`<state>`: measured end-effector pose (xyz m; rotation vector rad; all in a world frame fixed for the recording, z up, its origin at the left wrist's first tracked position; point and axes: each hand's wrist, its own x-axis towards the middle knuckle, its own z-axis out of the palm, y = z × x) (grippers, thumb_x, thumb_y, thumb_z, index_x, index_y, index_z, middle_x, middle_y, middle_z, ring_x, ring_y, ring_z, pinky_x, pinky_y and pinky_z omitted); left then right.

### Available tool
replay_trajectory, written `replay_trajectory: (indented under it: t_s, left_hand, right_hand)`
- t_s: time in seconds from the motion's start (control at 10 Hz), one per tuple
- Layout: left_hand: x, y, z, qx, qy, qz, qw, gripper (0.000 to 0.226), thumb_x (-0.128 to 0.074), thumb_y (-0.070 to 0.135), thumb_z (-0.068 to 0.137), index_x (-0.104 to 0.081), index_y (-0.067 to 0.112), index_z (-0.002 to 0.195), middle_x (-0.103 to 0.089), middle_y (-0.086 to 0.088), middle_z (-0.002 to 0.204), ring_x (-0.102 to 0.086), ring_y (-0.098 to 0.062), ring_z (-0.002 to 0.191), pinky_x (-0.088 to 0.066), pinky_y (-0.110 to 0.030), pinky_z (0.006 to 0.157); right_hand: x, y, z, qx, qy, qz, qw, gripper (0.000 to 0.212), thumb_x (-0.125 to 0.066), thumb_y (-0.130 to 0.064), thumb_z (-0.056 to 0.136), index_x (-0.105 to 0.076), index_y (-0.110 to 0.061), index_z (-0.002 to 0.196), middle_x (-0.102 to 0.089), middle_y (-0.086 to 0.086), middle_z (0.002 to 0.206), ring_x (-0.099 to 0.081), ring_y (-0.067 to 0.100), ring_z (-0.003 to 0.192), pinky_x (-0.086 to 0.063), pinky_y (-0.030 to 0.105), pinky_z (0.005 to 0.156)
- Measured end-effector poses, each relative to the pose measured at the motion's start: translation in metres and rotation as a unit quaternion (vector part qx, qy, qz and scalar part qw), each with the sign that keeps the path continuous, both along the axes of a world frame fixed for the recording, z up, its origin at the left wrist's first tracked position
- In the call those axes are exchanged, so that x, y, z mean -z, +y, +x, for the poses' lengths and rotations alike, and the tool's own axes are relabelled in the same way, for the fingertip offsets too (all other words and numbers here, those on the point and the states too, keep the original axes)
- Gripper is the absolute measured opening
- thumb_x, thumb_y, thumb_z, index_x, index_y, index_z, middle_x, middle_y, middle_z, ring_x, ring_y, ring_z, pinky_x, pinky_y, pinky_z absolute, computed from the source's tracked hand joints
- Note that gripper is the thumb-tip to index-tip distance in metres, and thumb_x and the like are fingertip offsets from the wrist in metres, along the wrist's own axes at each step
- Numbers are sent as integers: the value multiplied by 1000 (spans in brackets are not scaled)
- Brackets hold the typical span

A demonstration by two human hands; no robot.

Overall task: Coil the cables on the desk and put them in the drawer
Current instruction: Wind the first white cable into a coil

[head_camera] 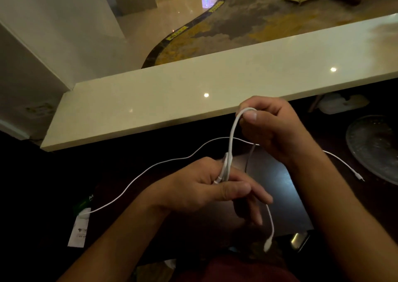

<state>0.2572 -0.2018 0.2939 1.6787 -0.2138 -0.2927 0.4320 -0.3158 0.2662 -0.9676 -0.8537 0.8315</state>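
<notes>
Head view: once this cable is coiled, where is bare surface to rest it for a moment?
The pale counter ledge beyond both hands looks bare along its whole visible length. The dark desk is crowded: a thin white cable trails across it, a paper tag lies left, a glass plate right. A dark patch remains under the right hand.

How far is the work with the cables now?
Early. No coil is finished. In hand: left hand and right hand hold a white cable, forming its first loop. Left: a thin white cable lies loose on the dark desk; no drawer is visible.
</notes>
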Motion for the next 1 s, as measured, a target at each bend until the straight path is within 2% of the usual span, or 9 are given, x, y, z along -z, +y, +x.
replay_trajectory:
  t_s: [0.1, 0.2, 0.3, 0.4, 0.5, 0.6, 0.7, 0.8, 1.0]
  left_hand:
    - [-4, -2, -5, -13, -45, -78, 996, 35, -40, 8, 101, -61, -10, 122, -71, -30, 98, -70, -40, 96, -52, -60, 90]
    - [-6, -4, -10, -51, -87, -174, 980, 34, -49, 21, 103, -63, -1, 126, -72, -19, 102, -69, -44, 99, -51, -56, 92]
    - [-8, -5, -9, -127, -124, -225, 958, 38, -56, 28, 101, -61, 13, 136, -73, -15, 109, -68, -38, 102, -51, -44, 94]
    - [-6, 2, -4, -183, -169, -196, 948, 50, -51, 32, 103, -40, 25, 151, -71, -16, 120, -67, -38, 111, -51, -49, 96]
    - [1, 12, -1, -247, -194, -110, 943, 59, -37, 33, 103, -15, 26, 157, -65, -16, 132, -61, -37, 125, -48, -47, 103]
    - [10, 18, -1, -304, -206, 18, 930, 55, -33, 30, 103, -20, 20, 155, -59, -10, 142, -57, -27, 132, -45, -47, 110]
    - [22, 24, -2, -330, -177, 180, 910, 49, -35, 29, 105, -46, 5, 146, -37, 36, 150, -45, -1, 139, -42, -35, 114]
    - [35, 29, -4, -318, -157, 264, 897, 63, -33, 49, 101, -56, 3, 139, -22, 55, 142, -44, 22, 126, -41, -14, 106]
    - [46, 34, -7, -222, -97, 295, 924, 93, -30, 71, 92, -40, -3, 148, -20, 70, 122, -39, 30, 119, -31, -2, 102]
  right_hand:
    - [18, 8, -6, -33, 75, -8, 997, 32, -91, -42, 65, -72, -18, 75, -37, -6, 48, -25, 5, 40, -17, 18, 41]
    - [45, 14, -21, -36, 95, -67, 993, 30, -88, -43, 70, -70, -20, 74, -36, 14, 67, -26, 19, 58, -19, 32, 54]
    - [71, 20, -30, 7, 112, -159, 981, 17, -67, -21, 95, -69, -4, 93, -51, 26, 95, -45, 35, 84, -37, 39, 69]
    - [82, 24, -37, 4, 70, -199, 978, 20, -54, -12, 101, -70, -1, 96, -44, 12, 62, -32, 24, 56, -20, 32, 54]
    - [81, 18, -49, -45, 38, -226, 972, 32, -57, -34, 101, -75, -16, 81, -36, 0, 50, -26, 13, 46, -13, 32, 50]
    - [75, 8, -62, -111, -64, -267, 955, 37, -55, -41, 101, -76, -16, 84, -41, 2, 53, -32, 16, 49, -23, 29, 50]
    - [63, 0, -62, -128, -99, -262, 951, 33, -55, -29, 103, -76, -7, 90, -42, -1, 52, -34, 13, 49, -27, 26, 49]
    - [41, -9, -54, -107, -148, -238, 954, 26, -56, -20, 103, -75, -4, 95, -44, -6, 52, -38, 9, 49, -31, 20, 49]
    - [-1, -26, -37, -71, -240, -205, 946, 23, -59, -26, 99, -76, -10, 95, -49, -7, 56, -43, 6, 51, -35, 20, 50]
